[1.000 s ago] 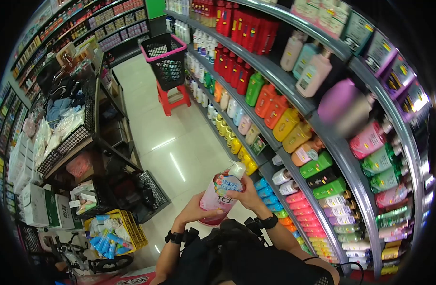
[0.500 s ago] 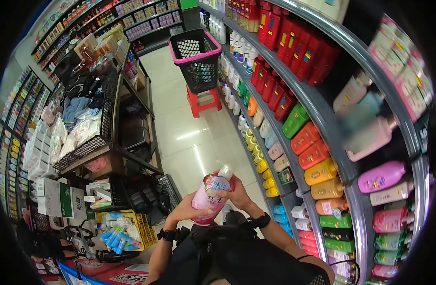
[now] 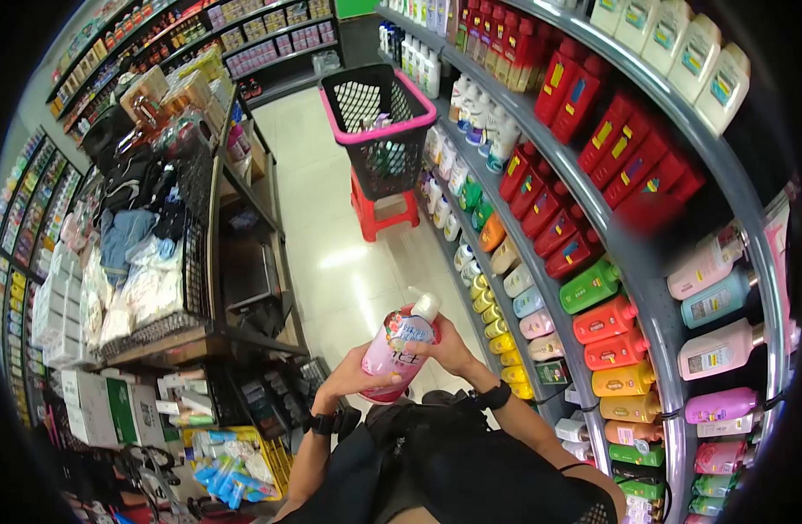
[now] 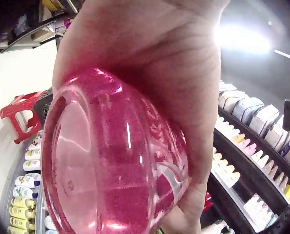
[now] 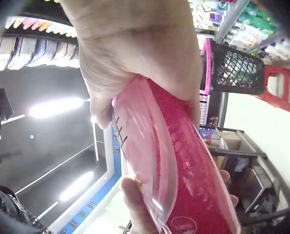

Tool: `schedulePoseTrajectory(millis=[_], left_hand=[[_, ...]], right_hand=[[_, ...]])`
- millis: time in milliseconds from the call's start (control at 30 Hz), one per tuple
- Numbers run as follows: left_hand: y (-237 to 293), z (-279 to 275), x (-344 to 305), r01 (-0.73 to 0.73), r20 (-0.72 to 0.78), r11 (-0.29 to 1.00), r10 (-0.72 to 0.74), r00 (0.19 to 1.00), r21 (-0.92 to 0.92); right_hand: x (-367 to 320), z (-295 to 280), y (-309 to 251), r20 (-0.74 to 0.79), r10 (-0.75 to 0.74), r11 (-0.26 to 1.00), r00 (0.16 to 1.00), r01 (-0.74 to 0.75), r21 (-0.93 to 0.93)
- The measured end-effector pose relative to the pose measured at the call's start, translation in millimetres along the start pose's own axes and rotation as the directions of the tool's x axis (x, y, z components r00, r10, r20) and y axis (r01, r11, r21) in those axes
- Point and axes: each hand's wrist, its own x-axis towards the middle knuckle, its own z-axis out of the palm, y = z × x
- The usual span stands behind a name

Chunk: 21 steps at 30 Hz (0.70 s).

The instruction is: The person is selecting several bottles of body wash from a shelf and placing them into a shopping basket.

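A pink pump bottle [image 3: 392,358] with a white pump top [image 3: 426,306] is held tilted in front of the body, its printed label facing up. My left hand [image 3: 352,377] grips its lower left side, the thumb across the front. Around the upper right side, below the pump, curls my right hand [image 3: 451,349]. In the left wrist view the clear base of the bottle [image 4: 106,161] shows beneath the left palm [image 4: 145,53]. The right wrist view shows the right hand [image 5: 140,53] on the bottle's side [image 5: 184,161], with left fingertips at its far end.
A black basket [image 3: 385,157] with a pink rim stands on a red stool [image 3: 384,212] in the aisle. Shelves of bottles [image 3: 612,341] line the right. At left are a rack of clothes [image 3: 139,236], boxes [image 3: 113,409] and a yellow crate [image 3: 280,461].
Both hands still hold the bottle. The basket and stool appear nearer, and the view of the right shelves has shifted along the aisle.
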Motion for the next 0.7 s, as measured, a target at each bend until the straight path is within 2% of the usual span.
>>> schedulePoseTrajectory(millis=[100, 267, 400, 533, 600, 700], left_hand=[[24.7, -58.0, 23.2, -0.037, 0.032, 0.999, 0.037, 0.999, 0.005], [41.9, -139.3, 71.4, -0.068, 0.042, 0.998, 0.068, 0.997, -0.016], [48.0, -198.5, 99.2, -0.017, 0.039, 0.999, 0.019, 0.999, -0.041], [37.9, -260.5, 135.9, -0.012, 0.022, 0.999, 0.013, 1.000, -0.049], [39.0, -292.1, 156.4, -0.014, -0.037, 0.999, 0.013, 0.999, -0.047], [68.3, -342.8, 185.6, 0.003, -0.069, 0.999, -0.006, 0.998, -0.043]], right_hand=[[56.4, 13.6, -15.4, -0.051, -0.066, 0.997, 0.997, 0.063, -0.055], [148.6, 22.7, -30.2, -0.085, -0.054, 0.998, 0.995, 0.051, -0.037], [218.2, 25.6, -24.6, -0.054, -0.066, 0.997, 0.996, 0.065, -0.029], [295.9, 26.7, -19.4, -0.025, 0.001, 0.998, 1.000, 0.000, 0.056], [339.0, 24.3, -16.2, -0.005, 0.019, 0.997, 1.000, -0.019, 0.070], [409.0, 18.6, -13.0, 0.026, -0.023, 0.997, 0.999, 0.021, 0.075]])
